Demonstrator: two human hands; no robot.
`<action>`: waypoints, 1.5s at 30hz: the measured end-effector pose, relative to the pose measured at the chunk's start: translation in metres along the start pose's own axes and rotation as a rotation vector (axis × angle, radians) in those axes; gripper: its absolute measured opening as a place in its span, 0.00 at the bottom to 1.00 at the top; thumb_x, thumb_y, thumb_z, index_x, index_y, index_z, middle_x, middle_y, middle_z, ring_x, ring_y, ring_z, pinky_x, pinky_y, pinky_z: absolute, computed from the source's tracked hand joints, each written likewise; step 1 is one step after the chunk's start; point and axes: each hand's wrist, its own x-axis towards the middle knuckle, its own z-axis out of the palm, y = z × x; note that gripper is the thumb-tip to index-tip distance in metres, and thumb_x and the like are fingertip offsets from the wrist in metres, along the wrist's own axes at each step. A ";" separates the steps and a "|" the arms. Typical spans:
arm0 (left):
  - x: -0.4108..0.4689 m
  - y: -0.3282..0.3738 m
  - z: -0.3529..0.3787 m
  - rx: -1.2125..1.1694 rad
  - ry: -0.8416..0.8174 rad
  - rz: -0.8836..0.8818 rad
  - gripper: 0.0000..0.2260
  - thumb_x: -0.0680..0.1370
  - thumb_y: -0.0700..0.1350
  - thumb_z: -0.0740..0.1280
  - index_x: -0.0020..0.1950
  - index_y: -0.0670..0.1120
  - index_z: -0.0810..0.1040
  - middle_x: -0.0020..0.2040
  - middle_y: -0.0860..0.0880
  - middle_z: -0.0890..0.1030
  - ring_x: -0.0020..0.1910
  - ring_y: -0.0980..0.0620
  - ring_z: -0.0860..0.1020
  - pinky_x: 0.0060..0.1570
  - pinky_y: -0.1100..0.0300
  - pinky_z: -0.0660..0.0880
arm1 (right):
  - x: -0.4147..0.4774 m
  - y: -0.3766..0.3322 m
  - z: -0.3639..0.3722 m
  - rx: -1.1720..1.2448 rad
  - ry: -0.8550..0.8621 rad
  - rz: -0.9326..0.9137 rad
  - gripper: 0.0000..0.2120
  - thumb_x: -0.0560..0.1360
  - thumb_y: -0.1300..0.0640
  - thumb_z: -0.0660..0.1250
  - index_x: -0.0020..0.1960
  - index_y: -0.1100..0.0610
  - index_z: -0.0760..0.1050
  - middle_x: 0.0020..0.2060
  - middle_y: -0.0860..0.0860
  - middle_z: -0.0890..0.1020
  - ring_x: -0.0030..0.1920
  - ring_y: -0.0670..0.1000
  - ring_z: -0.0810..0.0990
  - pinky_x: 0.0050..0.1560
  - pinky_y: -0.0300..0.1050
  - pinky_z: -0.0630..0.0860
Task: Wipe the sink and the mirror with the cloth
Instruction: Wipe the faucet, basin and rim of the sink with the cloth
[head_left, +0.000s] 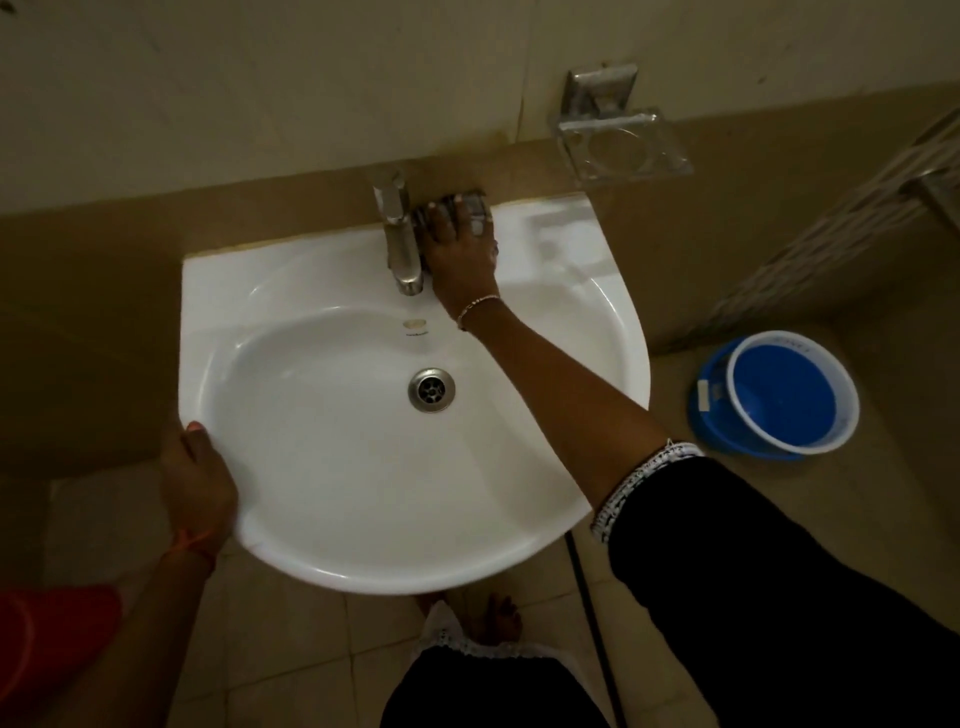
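Observation:
A white wall-mounted sink (597, 322) fills the middle of the view, with a metal drain in its bowl. A steel tap (397, 234) stands at its back ledge. My right hand (462, 254) presses a dark grey cloth (474, 201) flat on the back ledge, just right of the tap, against the wall. Most of the cloth is hidden under my fingers. My left hand (197, 478) grips the sink's front left rim, thumb on top. No mirror is in view.
A clear soap dish (621, 148) on a metal bracket sticks out of the wall above the sink's right corner. A blue bucket (779, 395) stands on the floor at the right. A metal rack (883, 176) is at the far right. My foot is below the sink.

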 end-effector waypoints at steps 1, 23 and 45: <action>-0.001 0.000 0.000 -0.002 -0.001 0.001 0.17 0.82 0.41 0.52 0.67 0.35 0.68 0.63 0.32 0.73 0.62 0.35 0.71 0.63 0.48 0.67 | 0.000 0.004 0.003 -0.040 -0.042 -0.014 0.19 0.62 0.58 0.73 0.53 0.56 0.81 0.51 0.58 0.83 0.53 0.67 0.80 0.49 0.70 0.75; 0.000 -0.001 0.001 0.000 0.022 -0.057 0.19 0.82 0.46 0.52 0.67 0.35 0.68 0.63 0.32 0.73 0.63 0.35 0.71 0.65 0.47 0.66 | -0.002 0.139 -0.029 0.197 0.125 0.350 0.24 0.77 0.39 0.55 0.60 0.55 0.75 0.59 0.57 0.78 0.60 0.58 0.75 0.63 0.55 0.71; 0.007 -0.009 0.007 0.043 0.073 0.046 0.20 0.81 0.45 0.51 0.68 0.36 0.67 0.65 0.32 0.71 0.65 0.35 0.69 0.67 0.51 0.63 | -0.227 0.109 -0.050 0.072 -0.080 0.225 0.15 0.73 0.60 0.64 0.59 0.57 0.76 0.52 0.57 0.81 0.51 0.58 0.80 0.46 0.45 0.76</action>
